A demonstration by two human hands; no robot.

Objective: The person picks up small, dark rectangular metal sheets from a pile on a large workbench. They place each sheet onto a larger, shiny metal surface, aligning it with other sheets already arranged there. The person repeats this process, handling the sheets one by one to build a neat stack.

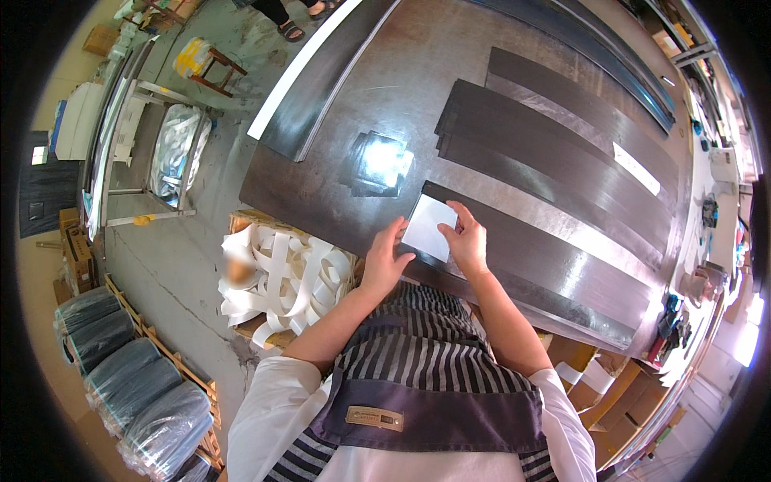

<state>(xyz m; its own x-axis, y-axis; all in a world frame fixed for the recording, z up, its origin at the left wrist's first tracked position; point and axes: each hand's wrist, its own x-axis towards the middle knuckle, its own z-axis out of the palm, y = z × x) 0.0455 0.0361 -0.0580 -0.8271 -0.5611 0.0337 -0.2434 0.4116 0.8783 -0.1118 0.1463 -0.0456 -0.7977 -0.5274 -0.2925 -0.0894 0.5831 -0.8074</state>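
A small white sheet point(428, 225) lies on the near left end of a long dark strip point(530, 269) at the table's front edge. My right hand point(469, 241) grips the sheet's right edge, with the thumb on top and the index finger bent at the upper corner. My left hand point(384, 261) is beside the sheet's left edge, thumb and fingers apart, the fingertips close to or touching that edge. The underside of the sheet is hidden.
More dark strips point(530, 132) lie across the dark table point(321, 193), with a white piece point(637, 169) on one. A box of tangled white bands point(289, 273) stands at its near left corner. Plastic-wrapped rolls point(132, 373) and a stool point(210, 66) are farther left. Someone's feet point(293, 30) show at the top.
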